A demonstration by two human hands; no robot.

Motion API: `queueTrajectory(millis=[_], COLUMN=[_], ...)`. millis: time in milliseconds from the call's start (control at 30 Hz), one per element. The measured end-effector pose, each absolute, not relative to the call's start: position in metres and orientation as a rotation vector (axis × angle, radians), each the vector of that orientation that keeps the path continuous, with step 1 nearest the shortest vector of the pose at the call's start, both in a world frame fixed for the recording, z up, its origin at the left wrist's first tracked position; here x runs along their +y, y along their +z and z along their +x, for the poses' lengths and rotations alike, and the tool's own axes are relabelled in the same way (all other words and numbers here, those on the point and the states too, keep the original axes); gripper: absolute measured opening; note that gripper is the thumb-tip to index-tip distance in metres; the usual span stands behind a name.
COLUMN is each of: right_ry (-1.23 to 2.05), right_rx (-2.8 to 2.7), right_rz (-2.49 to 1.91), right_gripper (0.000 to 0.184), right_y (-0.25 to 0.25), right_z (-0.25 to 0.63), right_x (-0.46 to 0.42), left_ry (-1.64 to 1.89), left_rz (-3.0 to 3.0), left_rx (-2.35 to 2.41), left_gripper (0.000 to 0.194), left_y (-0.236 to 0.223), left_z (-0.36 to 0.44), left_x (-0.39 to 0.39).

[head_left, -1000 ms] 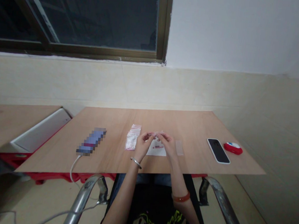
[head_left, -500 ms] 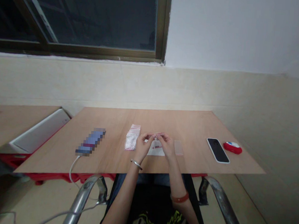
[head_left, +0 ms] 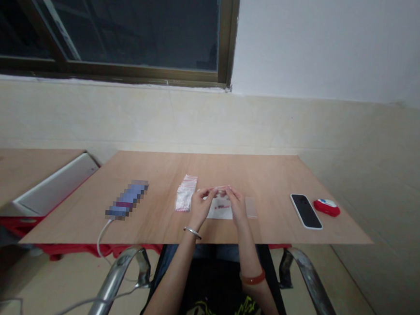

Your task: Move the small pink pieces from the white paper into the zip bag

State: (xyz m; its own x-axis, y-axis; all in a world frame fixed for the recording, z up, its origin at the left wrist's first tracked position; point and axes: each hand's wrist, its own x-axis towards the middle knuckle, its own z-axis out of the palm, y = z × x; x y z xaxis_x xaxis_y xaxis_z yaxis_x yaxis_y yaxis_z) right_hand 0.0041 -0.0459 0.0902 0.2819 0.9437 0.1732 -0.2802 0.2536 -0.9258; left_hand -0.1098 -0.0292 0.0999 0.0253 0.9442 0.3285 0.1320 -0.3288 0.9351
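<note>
Two hands meet at the fingertips, pinching a small clear plastic bag (head_left: 222, 191) above a white printed card (head_left: 221, 210).

The left hand (head_left: 201, 208) and right hand (head_left: 236, 203) work at the center of the wooden table (head_left: 267, 174). A bundle of plastic bags (head_left: 186, 193) lies just left, a clear plastic sleeve (head_left: 251, 207) just right, and a black smartphone (head_left: 305, 211) and red computer mouse (head_left: 326, 207) farther right.

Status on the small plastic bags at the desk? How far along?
Done: the white printed card already lies flat under the hands. In hand: the left hand and right hand pinch a small clear piece above the card. Left: the pile of clear plastic bags sits untouched beside the left hand, and the clear sleeve lies untouched beside the right.
</note>
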Motion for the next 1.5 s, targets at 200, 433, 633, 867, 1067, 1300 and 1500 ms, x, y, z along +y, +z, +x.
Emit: queueTrajectory(millis=[200, 433, 633, 867, 1067, 1300, 1500], right_ry=[1.038, 1.070, 1.036, 1.144, 1.305, 1.309, 1.305], right_rx=[-0.822, -0.887, -0.825, -0.885, -0.866, -0.843, -0.866], right_rz=[-0.996, -0.966, -0.975, -0.927, -0.909, -1.079, -1.137], right_gripper=[0.031, 0.027, 0.026, 0.024, 0.033, 0.044, 0.040], right_y=[0.086, 0.080, 0.077, 0.080, 0.063, 0.038, 0.019], right_z=[0.002, -0.002, -0.001, -0.001, -0.012, -0.036, -0.055], right_x=[-0.047, -0.045, -0.044, -0.041, -0.028, -0.020, -0.021], left_ry=[1.342, 1.336, 1.349, 1.385, 1.191, 0.826, 0.819], left_rz=[1.551, 1.578, 1.618, 1.568, 1.613, 1.605, 1.614], left_rx=[1.102, 1.165, 1.172, 1.219, 1.107, 1.025, 1.249], left_gripper=[0.029, 0.035, 0.033, 0.032, 0.032, 0.015, 0.006], left_y=[0.096, 0.096, 0.102, 0.098, 0.101, 0.078, 0.057], left_z=[-0.113, -0.109, -0.106, -0.116, -0.144, -0.188, -0.216], left_x=[-0.026, -0.030, -0.036, -0.030, -0.021, -0.007, 0.005])
